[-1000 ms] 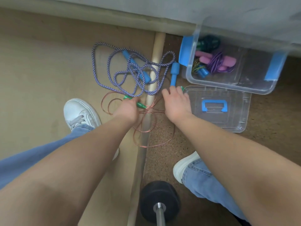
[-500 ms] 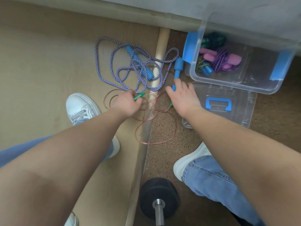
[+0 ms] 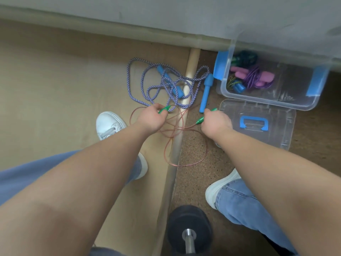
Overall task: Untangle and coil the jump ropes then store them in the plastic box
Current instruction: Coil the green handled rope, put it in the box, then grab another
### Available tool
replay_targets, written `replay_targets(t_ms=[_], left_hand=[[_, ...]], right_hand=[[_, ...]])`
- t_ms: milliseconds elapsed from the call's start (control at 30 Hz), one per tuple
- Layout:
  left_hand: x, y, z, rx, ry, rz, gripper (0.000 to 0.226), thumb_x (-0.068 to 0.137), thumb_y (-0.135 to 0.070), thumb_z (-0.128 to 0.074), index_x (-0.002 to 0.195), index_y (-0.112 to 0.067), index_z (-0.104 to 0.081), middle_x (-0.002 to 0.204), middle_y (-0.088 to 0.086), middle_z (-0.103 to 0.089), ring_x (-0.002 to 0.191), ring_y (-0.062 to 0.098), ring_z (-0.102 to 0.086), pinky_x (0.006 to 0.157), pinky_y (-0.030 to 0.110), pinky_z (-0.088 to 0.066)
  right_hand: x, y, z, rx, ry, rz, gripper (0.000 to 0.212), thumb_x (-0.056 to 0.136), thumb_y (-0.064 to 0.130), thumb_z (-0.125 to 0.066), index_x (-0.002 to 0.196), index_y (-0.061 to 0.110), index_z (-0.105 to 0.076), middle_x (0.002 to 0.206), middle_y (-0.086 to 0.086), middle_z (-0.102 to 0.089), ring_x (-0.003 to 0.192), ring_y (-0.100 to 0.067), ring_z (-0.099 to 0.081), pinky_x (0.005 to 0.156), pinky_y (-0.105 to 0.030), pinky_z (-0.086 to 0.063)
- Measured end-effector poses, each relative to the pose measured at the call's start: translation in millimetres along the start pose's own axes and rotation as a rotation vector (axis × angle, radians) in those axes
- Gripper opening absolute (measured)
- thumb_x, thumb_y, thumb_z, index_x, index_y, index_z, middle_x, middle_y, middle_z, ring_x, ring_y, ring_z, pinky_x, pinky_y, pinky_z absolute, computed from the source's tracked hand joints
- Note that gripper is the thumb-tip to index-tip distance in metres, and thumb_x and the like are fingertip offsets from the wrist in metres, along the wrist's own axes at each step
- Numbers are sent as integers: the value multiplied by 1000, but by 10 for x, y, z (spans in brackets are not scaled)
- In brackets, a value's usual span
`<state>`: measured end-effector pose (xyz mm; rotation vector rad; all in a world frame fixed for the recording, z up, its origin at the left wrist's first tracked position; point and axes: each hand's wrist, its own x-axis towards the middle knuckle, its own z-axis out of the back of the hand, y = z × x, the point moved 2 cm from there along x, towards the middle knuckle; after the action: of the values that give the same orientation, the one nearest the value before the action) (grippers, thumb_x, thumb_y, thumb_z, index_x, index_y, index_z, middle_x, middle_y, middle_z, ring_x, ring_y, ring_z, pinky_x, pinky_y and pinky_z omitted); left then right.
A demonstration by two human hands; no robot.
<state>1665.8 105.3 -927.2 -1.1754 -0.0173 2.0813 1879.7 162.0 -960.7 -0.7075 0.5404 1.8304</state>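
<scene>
**Both green handles now in hand**

Our left hand (image 3: pixel 151 118) curls round one green handle (image 3: pixel 164 109); our right hand (image 3: pixel 215 121), open a second ago, now grips the other (image 3: pixel 200 120). The copper rope (image 3: pixel 186 145) loops across the floor strip (image 3: pixel 177 145), so untangling can begin; the plastic box (image 3: pixel 295 106) waits near the wall.

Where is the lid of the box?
In the head view, the clear lid with the blue handle lies flat on the floor, to the right, just in front of the plastic box and beside the right hand.
</scene>
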Motion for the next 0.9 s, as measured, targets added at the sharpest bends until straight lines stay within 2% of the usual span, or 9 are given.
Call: replay_targets(t_ms=[133, 267, 367, 500, 567, 667, 733, 800, 900], left_hand=[[-57, 37, -16, -117, 40, 32, 31, 90, -28, -49, 119, -27, -60, 92, 1, -76, 78, 19, -71, 66, 29, -55], [-46, 32, -29, -455, -11, 38, 25, 96, -29, -50, 119, -25, -59, 88, -1, -69, 58, 13, -53, 58, 27, -46], [29, -16, 81, -575, -88, 81, 28, 90, -34, -42, 113, -33, -59, 79, -6, -61, 56, 13, -46, 63, 31, -42], [20, -75, 192, -453, -66, 85, 40, 73, -62, -40, 101, -42, -61, 74, -8, -59, 68, 23, -55, 80, 43, -54], [-60, -144, 261, -423, -70, 62, 45, 79, -61, -41, 112, -39, -61, 79, -7, -62, 71, 23, -56, 82, 44, -55], [-291, -302, 389, -506, -101, 38, 34, 94, -34, -42, 120, -21, -59, 81, -5, -66, 66, 17, -53, 69, 33, -46], [-400, -381, 434, -552, -99, 31, 26, 98, -25, -41, 117, -17, -55, 83, -4, -68, 67, 15, -52, 65, 29, -42], [-584, -450, 494, -582, -91, 6, 22, 101, -28, -41, 117, -18, -53, 86, -2, -70, 67, 13, -53, 62, 28, -41], [-821, -554, 624, -607, -87, -35, 27, 103, -40, -41, 120, -21, -50, 89, -1, -73, 68, 13, -54, 61, 28, -40]], right_hand=[[5, 61, -75, -141, -6, 139, 56, 97, 3, -39, 150, 22, -35, 115, -14, -59, 100, -38, -65, 66, -41, -45], [82, 63, -99, -224, -25, 186, 46, 98, 1, -41, 141, 15, -47, 117, -15, -56, 102, -37, -64, 66, -42, -44], [82, 69, -61, -177, 25, 175, 38, 97, 12, -51, 135, 13, -55, 125, -15, -50, 116, -35, -52, 78, -45, -50], [-73, 215, 128, -103, 35, 211, 38, 94, 34, -54, 124, 12, -59, 127, -15, -54, 123, -35, -45, 95, -49, -46], [-200, 279, 285, 64, 47, 163, 31, 97, 34, -48, 117, 12, -56, 121, -17, -62, 116, -38, -54, 93, -48, -46], [-406, 294, 506, 380, 42, 45, 31, 100, 33, -46, 111, 8, -60, 111, -20, -69, 106, -39, -63, 86, -40, -49], [-489, 288, 646, 663, 76, -72, 31, 99, 30, -47, 100, 5, -66, 88, -13, -76, 87, -31, -70, 77, -36, -56], [-633, 294, 802, 936, 102, -144, 26, 98, 25, -49, 93, 4, -63, 73, -11, -74, 57, -27, -66, 70, -42, -63], [-849, 269, 1062, 1083, 53, -136, 22, 101, 27, -49, 85, 12, -54, 79, -12, -68, 42, -22, -57, 67, -45, -64]])
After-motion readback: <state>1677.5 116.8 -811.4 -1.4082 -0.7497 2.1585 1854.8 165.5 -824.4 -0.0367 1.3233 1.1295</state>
